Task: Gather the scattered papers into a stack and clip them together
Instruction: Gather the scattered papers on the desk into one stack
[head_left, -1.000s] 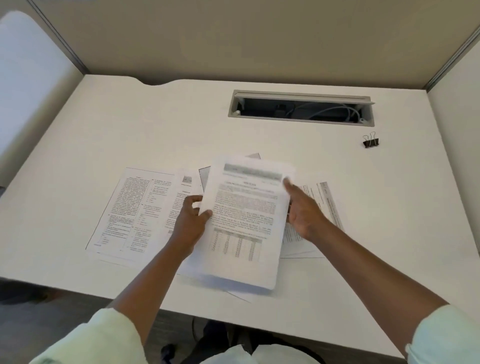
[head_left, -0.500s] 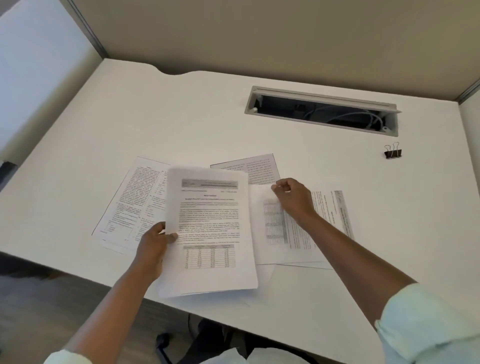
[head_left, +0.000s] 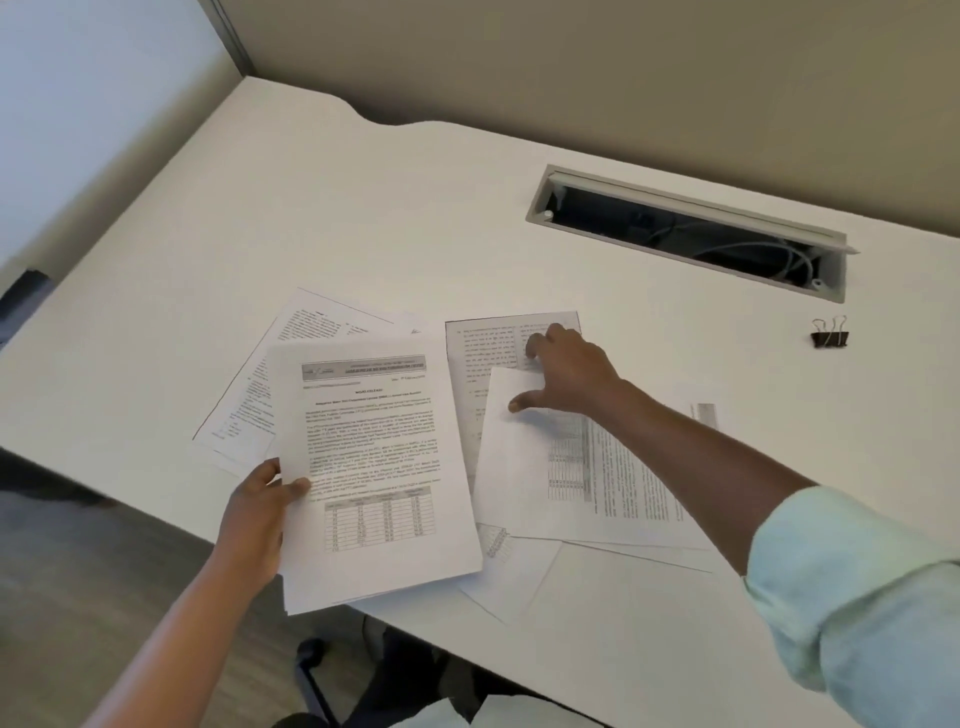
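My left hand (head_left: 257, 519) grips a small stack of printed papers (head_left: 374, 467) by its left edge, held over the desk's front edge. More sheets lie loose on the white desk (head_left: 363, 208): one at the left (head_left: 249, 400) under the stack, a bordered sheet (head_left: 478, 358) at the centre and overlapping sheets (head_left: 613, 483) at the right. My right hand (head_left: 563, 374) lies flat, fingers spread, on the bordered sheet and the top corner of the right sheets. A black binder clip (head_left: 829, 334) stands far right, apart from both hands.
An open cable slot (head_left: 691, 234) with wires is set into the desk at the back right. Partition walls close the desk at the back and left. A chair base (head_left: 311, 670) shows below the front edge.
My left hand has carried the stack leftward and nearer to me. My right hand has reached further back and opened flat onto the bordered sheet. The view has swung left.
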